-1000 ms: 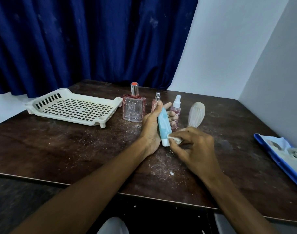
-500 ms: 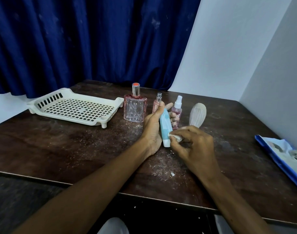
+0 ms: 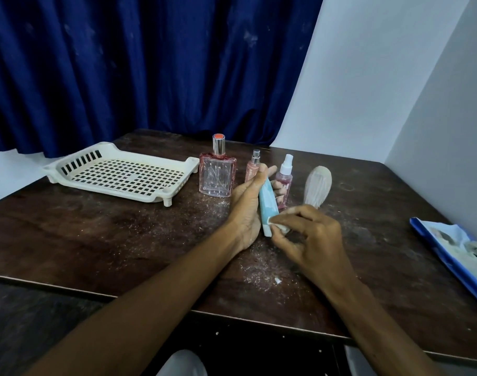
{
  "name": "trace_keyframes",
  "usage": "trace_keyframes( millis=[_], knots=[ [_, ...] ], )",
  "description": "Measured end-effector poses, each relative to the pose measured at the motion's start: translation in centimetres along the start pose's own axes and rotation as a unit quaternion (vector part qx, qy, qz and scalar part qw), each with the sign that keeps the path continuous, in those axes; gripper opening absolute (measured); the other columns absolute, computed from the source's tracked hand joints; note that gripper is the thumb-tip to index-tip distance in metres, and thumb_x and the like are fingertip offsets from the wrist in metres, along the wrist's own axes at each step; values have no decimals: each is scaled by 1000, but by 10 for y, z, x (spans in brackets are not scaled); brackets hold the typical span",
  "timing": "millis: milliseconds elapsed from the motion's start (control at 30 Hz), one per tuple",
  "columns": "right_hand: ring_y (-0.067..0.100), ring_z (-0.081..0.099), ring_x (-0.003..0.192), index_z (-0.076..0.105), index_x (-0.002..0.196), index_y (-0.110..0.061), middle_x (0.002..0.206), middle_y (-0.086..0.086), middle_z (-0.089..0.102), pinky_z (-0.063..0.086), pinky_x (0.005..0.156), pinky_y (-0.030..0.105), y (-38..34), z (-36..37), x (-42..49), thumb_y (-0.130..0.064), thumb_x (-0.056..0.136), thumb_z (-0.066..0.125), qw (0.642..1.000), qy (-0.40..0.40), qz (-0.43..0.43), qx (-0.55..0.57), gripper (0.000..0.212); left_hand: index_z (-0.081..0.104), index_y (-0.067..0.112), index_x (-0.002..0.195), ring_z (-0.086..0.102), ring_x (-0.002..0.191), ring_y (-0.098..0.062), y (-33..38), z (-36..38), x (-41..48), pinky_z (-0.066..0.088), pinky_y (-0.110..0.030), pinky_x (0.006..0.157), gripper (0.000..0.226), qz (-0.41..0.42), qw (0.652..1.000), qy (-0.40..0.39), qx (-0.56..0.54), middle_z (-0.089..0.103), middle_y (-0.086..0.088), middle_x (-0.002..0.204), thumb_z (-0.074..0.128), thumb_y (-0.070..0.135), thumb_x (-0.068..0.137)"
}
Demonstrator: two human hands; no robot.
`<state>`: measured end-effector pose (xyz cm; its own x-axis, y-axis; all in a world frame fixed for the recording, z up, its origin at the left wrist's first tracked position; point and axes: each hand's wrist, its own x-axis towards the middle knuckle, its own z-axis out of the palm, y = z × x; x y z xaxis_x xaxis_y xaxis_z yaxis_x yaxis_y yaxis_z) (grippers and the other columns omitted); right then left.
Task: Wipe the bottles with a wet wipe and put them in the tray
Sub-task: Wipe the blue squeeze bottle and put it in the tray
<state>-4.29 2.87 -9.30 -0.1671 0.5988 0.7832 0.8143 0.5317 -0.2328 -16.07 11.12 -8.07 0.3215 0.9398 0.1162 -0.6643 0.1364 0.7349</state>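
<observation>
**A:** What is each hand doing?

**B:** The left hand [image 3: 245, 204] has its grip closed around a light blue tube [image 3: 268, 210], held upright just above the desk [image 3: 123, 240]. The right hand [image 3: 310, 240] pinches a small white wet wipe [image 3: 279, 226] against the tube's lower end, near the cap.

**A:** So which step is this?

**B:** Wiping, by my reading — the first bottle, since the cream slotted tray [image 3: 118, 175] at far left holds nothing.

**A:** What else is waiting?

**B:** Behind the hands stand a square pink perfume bottle [image 3: 217, 175], a slim pink spray bottle [image 3: 252, 166] and a pink spray bottle with a white nozzle [image 3: 284, 183]. A pale ribbed bottle [image 3: 317, 188] lies just to their right. At the right edge sits a blue pack [image 3: 454, 256], perhaps the wipes.

**A:** And next?

**B:** Probably running the wipe over the rest of the tube, then carrying it left past the perfume bottle — without knocking it — and setting it in the tray.
</observation>
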Motion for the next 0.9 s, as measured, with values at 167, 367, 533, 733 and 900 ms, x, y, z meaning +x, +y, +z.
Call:
trace_keyframes(
  millis=[167,367,533,733,900],
  knots=[
    [11,66,83,78,94,-7,93,6,69,54,80,17,-3,3,4,-7,74,83,1000,13,-10,-14,20,67,8,114,58,72,-14,0,-1,0,52,-27,70,45,3,1000,-4,2,61,-3,75,67,40,82],
    [12,66,83,78,95,-7,93,7,69,53,82,15,-2,0,0,-6,75,82,1000,3,-27,-11,21,66,8,118,59,74,-14,0,-3,0,54,-27,70,45,9,1000,-8,12,62,-2,76,66,38,85],
    [15,67,85,78,97,-6,96,8,68,58,76,25,-2,2,5,-6,77,80,999,36,-15,-17,20,68,8,115,58,75,-14,-1,-2,-2,53,-30,75,41,8,1000,-16,14,62,-2,76,66,36,86],
    [18,67,82,78,93,-4,93,9,68,60,71,30,-4,0,2,-3,74,82,998,18,-41,-34,20,70,11,112,59,76,-14,-1,-2,-2,55,-28,73,38,11,1000,-13,23,63,-3,78,67,37,85],
    [19,67,85,78,96,-6,95,10,68,60,73,33,-2,2,5,-4,77,81,999,39,-1,-24,20,70,10,113,59,79,-16,-2,-5,-1,53,-35,82,36,14,1000,-10,23,63,-4,81,67,36,88]
  ],
)
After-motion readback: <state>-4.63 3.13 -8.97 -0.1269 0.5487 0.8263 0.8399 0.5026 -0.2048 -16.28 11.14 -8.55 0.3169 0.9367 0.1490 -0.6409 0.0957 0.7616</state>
